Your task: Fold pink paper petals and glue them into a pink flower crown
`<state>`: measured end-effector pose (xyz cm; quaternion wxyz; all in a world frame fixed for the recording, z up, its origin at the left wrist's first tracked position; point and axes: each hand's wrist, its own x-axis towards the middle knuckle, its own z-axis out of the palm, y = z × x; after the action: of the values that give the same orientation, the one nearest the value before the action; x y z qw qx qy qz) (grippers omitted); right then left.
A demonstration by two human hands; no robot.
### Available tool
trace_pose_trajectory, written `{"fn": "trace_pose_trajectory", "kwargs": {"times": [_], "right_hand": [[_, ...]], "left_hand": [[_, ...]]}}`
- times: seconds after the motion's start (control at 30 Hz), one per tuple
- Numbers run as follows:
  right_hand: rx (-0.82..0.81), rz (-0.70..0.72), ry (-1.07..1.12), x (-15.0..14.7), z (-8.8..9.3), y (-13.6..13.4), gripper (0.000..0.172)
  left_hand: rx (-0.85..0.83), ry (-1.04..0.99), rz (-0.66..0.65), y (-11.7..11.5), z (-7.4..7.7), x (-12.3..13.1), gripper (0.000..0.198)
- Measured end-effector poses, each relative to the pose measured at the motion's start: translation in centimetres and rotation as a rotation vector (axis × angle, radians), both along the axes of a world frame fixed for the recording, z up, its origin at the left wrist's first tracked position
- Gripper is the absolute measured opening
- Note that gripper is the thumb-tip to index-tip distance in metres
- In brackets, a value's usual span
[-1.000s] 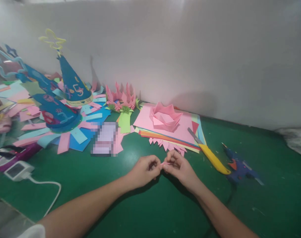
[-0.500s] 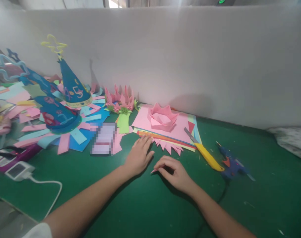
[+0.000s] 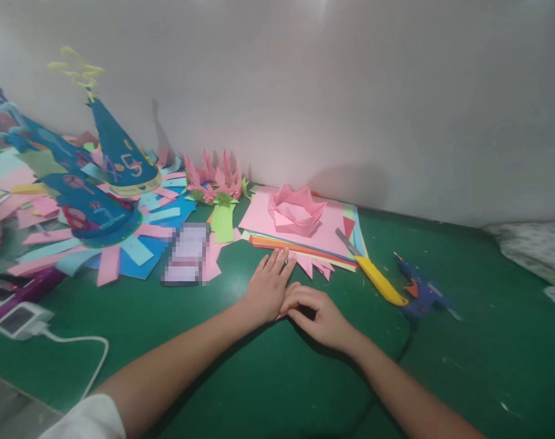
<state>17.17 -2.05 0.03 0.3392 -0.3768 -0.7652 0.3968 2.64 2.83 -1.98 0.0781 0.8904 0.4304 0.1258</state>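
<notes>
My left hand lies flat with its fingers stretched out, their tips at several pointed pink paper pieces by the front edge of the paper stack. My right hand is pinched on a small pink paper piece, most of it hidden behind the fingers. The two hands touch or overlap at the left thumb. Behind them, a folded pink paper flower rests on the stack of coloured paper.
A yellow utility knife leans with its blade on the stack; a blue glue gun lies right of it. On the left are a phone, blue cone hats, a pink paper crown and a white charger with cable.
My left hand has moved right and its thumb now meets my right hand. The right hand keeps its pinch on the pink paper piece. The view has tilted down slightly.
</notes>
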Motion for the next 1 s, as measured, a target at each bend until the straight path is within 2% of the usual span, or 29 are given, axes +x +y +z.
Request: {"fn": "trace_pose_trajectory", "kwargs": {"times": [0.2, 0.33, 0.47, 0.57, 0.67, 0.77, 0.83, 1.0], "right_hand": [[0.053, 0.070, -0.054, -0.1, 0.4, -0.4, 0.020], [0.075, 0.055, -0.034, -0.1, 0.4, -0.4, 0.019], [0.107, 0.033, 0.017, 0.1, 0.3, -0.5, 0.020], [0.109, -0.029, 0.072, 0.1, 0.2, -0.7, 0.020], [0.139, -0.178, 0.121, 0.4, 0.2, -0.7, 0.016], [0.223, -0.301, 0.029, 1.5, 0.5, 0.2, 0.024], [0.256, -0.348, -0.087, 2.8, 0.7, 1.5, 0.025], [0.259, -0.298, -0.267, 5.6, -0.5, 4.4, 0.021]], "left_hand": [[0.007, -0.032, -0.017, 0.4, 0.3, 0.6, 0.053], [0.022, -0.056, 0.013, 0.7, -0.3, 1.0, 0.055], [0.034, -0.055, -0.022, 0.7, -1.1, 0.9, 0.053], [0.062, -0.022, -0.053, 0.7, -1.5, 0.7, 0.053], [0.101, 0.000, -0.119, 0.5, -1.6, 0.8, 0.054], [0.112, -0.023, -0.185, 0.0, -1.4, 1.3, 0.053], [0.091, -0.045, -0.155, -0.5, -1.0, 1.6, 0.054], [0.061, -0.071, -0.100, -1.6, -0.3, 1.7, 0.057]]}}
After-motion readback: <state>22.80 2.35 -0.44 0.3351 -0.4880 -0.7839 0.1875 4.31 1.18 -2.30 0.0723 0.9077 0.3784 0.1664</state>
